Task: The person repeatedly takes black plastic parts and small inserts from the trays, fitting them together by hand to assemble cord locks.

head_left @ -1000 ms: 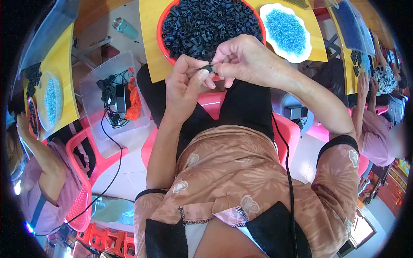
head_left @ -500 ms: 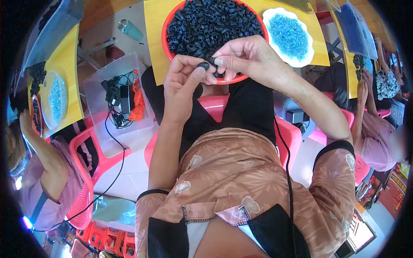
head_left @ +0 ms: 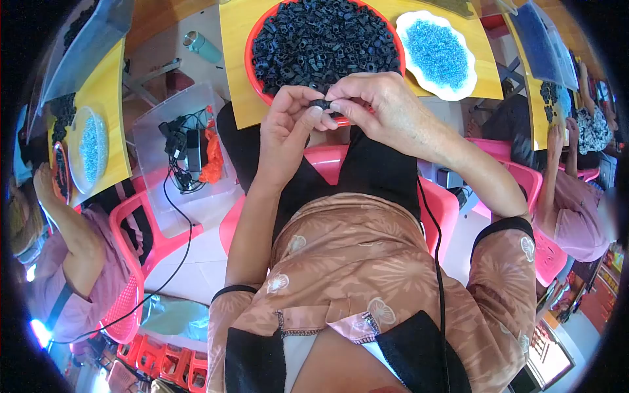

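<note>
My left hand (head_left: pixel 287 126) pinches a small black plastic part (head_left: pixel 319 103) between thumb and fingers. At the part's right end, the thumb and index finger of my right hand (head_left: pixel 383 108) are closed together, fingertips right against it. Whether my right fingers hold a second small piece I cannot tell. Both hands are over the near rim of a red basin (head_left: pixel 249 49) heaped with loose black plastic parts (head_left: pixel 327 46). Right of the basin, a white scalloped plate (head_left: pixel 469 77) holds many tiny clear-blue pieces (head_left: pixel 438 52).
The basin and plate stand on a yellow table (head_left: pixel 237 98). A clear bin (head_left: pixel 147 141) with black cables and an orange bag is on the left, near a green bottle (head_left: pixel 202 46). Co-workers sit at tables (head_left: pixel 121 154) on both sides. A black cable (head_left: pixel 440 281) runs down my front.
My right hand has moved slightly down, and the fingertips of both hands now meet at the black part. The view has shifted a little.
</note>
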Demonstrator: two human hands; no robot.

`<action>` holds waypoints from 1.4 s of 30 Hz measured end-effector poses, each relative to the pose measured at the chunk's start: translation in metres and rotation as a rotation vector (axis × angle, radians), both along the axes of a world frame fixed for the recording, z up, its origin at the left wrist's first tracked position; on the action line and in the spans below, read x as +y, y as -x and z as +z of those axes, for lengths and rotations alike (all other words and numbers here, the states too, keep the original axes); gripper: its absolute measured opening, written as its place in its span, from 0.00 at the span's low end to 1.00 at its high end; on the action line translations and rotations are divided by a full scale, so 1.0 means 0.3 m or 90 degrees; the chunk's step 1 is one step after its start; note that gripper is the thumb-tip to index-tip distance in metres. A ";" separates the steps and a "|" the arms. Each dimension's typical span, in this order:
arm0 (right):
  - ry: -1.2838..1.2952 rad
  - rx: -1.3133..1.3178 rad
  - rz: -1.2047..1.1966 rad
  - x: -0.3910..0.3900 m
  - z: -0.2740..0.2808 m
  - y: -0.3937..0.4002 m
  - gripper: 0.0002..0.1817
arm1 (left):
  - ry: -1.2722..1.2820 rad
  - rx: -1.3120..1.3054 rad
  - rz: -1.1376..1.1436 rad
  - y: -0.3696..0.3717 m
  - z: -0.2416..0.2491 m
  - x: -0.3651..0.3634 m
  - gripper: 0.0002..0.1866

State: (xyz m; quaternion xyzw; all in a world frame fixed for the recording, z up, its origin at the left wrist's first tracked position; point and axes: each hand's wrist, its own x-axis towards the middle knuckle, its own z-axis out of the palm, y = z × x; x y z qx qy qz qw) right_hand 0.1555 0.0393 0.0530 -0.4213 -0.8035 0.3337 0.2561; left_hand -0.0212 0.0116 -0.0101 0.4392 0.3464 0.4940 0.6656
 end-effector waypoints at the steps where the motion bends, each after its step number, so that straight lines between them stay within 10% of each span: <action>1: 0.006 0.012 0.000 -0.006 0.001 -0.007 0.05 | 0.013 0.001 -0.006 -0.006 0.008 -0.002 0.08; 19: 0.677 0.279 -0.053 -0.455 -0.231 -0.026 0.07 | 0.098 0.265 -0.177 0.075 -0.042 -0.437 0.06; 42: 0.775 0.297 -0.001 -0.461 -0.261 -0.046 0.04 | 0.093 0.158 -0.185 0.064 -0.113 -0.490 0.04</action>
